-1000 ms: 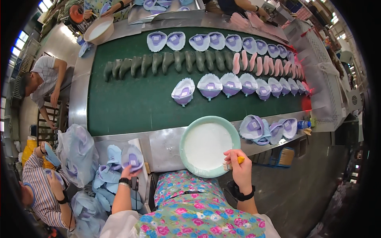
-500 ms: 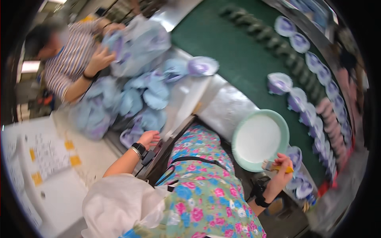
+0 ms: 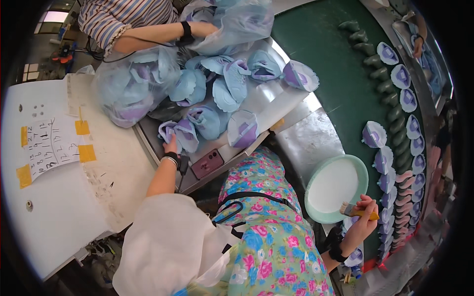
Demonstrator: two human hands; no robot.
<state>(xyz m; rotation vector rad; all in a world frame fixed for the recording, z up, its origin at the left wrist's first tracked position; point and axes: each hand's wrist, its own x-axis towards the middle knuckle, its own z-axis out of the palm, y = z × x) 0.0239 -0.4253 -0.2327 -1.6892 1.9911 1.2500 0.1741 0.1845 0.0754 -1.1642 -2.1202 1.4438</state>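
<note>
My left hand (image 3: 170,146) is at the front of a metal tray, its fingers closed on the edge of a blue and purple shoe upper (image 3: 167,130). Another shoe upper (image 3: 186,136) lies right beside it, and more are heaped behind. In my right hand (image 3: 366,217) is a flat paintbrush (image 3: 356,211) with a wooden handle, gripped between thumb and fingers. Its pale bristles hang over the near rim of a mint-green basin (image 3: 309,197) that contains white liquid.
A pink phone (image 3: 207,164) lies at the tray's near edge. Across the tray, a co-worker's arm (image 3: 153,37) reaches into a clear plastic bag (image 3: 242,24) of uppers. On the green conveyor belt (image 3: 316,44) stand rows of uppers and dark and pink curved pieces. A white table (image 3: 59,217) is at left.
My left hand has gone from hovering, fingers spread, to grasping the shoe upper. The brush stays in my right hand by the basin. The co-worker's hand has moved into the bag.
</note>
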